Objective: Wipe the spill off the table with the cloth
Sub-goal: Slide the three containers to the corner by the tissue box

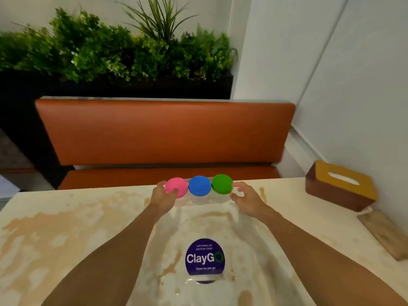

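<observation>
A pale table point(298, 208) carries a wide tan spill point(44, 230) that spreads across its left and middle, with a wet sheen near the front. No cloth is in view. At the far edge stands a clear rack of three jars with a pink lid point(176, 187), a blue lid point(199, 185) and a green lid point(221, 183). My left hand point(162, 197) grips the rack's left end, thumb on the pink lid. My right hand point(247, 200) sits just right of the green lid, fingers spread, with a small gap showing.
A round purple "ClayGo" sticker point(204, 258) lies on the table near me. At the right edge stand a brown tissue box point(341, 186) and a wooden board point(384, 233). An orange bench point(163, 133) and a black planter point(110, 87) stand beyond the table.
</observation>
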